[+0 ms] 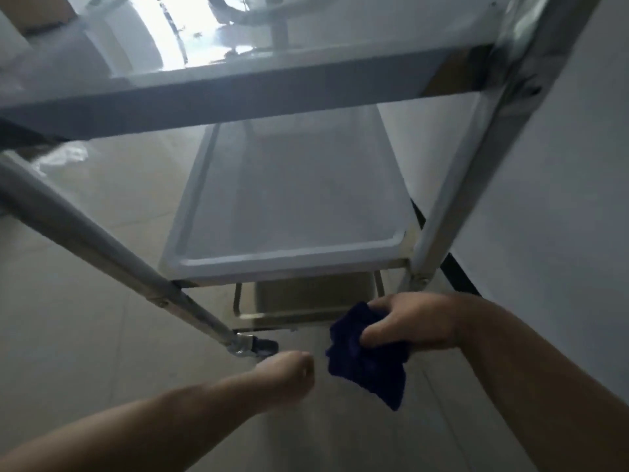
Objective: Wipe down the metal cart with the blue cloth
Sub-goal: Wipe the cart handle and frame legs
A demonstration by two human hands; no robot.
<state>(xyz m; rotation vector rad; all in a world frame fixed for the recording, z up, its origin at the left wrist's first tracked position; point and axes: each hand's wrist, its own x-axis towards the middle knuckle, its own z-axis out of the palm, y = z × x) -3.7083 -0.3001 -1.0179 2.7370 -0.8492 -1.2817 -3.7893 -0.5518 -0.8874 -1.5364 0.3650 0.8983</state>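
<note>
I look steeply down a metal cart (238, 93) with stacked shelves: a glossy top shelf, a middle tray (292, 206) and a lower shelf (306, 301). My right hand (415, 323) grips a crumpled dark blue cloth (367, 359) just below the cart's near right leg (442, 216), at the level of the lower shelf. My left hand (289, 373) is curled into a loose fist with nothing in it, just beside the caster wheel (255, 345) at the foot of the near left leg (102, 240). The two hands are a short gap apart.
A white wall (561, 182) with a dark baseboard runs along the cart's right side. Beige tiled floor (85, 318) spreads to the left and beneath me. A cardboard box (37, 10) and a chair base show at the top.
</note>
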